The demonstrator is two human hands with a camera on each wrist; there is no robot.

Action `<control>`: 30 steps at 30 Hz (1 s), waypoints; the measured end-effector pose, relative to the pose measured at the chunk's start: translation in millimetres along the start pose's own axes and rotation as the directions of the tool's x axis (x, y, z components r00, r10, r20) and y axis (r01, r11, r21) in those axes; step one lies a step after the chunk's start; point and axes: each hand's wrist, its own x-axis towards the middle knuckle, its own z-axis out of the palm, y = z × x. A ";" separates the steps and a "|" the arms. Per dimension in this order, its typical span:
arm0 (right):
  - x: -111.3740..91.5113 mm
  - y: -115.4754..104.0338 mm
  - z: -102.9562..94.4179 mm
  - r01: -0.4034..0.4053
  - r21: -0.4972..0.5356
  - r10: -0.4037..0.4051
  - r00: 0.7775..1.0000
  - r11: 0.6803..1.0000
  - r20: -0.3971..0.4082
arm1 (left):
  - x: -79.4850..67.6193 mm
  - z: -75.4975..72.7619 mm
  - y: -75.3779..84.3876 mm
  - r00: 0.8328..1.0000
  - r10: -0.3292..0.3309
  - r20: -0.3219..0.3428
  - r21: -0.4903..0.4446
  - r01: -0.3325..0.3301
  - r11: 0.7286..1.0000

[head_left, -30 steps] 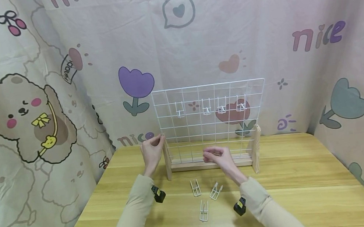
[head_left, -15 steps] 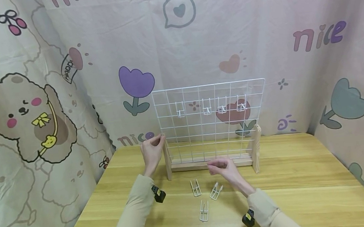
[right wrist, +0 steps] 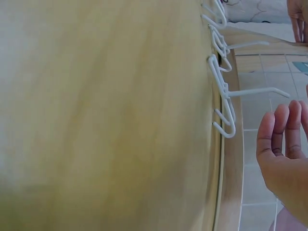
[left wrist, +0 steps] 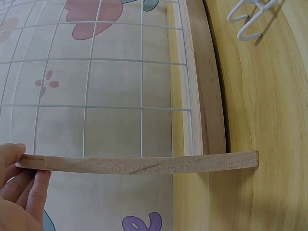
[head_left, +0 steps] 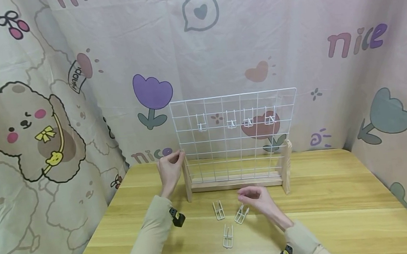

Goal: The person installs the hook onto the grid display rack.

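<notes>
A white wire grid panel (head_left: 237,138) stands upright in a wooden base. My left hand (head_left: 170,170) pinches the top of the base's left wooden post (left wrist: 139,165) between thumb and fingers. Three white wire hooks lie on the table in front: one at left (head_left: 218,211), one at right (head_left: 241,215) and one nearer me (head_left: 228,237). My right hand (head_left: 258,200) hovers just above the right one, thumb and fingers loosely bent with nothing between them. In the right wrist view, its fingertips are close to the tip of a hook's prong (right wrist: 255,91).
Several white hooks (head_left: 231,122) hang in a row near the grid's top. The wooden crossbar (head_left: 232,185) runs between the left post and the right post (head_left: 286,168). A printed curtain (head_left: 204,60) encloses the wooden table (head_left: 330,196) behind and at both sides.
My right hand has come down and toward me, from in front of the grid's lower part to above the right loose hook. The left hand stays on the post.
</notes>
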 end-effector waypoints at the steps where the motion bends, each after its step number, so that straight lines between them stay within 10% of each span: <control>1: -0.2 0.7 0.3 0.002 -0.007 -0.002 1.000 1.000 0.004 | -0.1 0.0 -0.1 1.000 0.000 0.001 -0.001 0.000 1.000; 21: -3.6 3.9 -2.1 -0.012 -0.074 0.017 0.997 0.997 0.074 | 0.4 0.5 0.9 1.000 0.004 -0.014 -0.016 -0.005 1.000; 30: -5.5 3.0 0.7 0.118 -0.119 -0.104 0.988 0.986 0.117 | 0.1 0.6 0.8 1.000 -0.010 -0.011 -0.017 0.009 1.000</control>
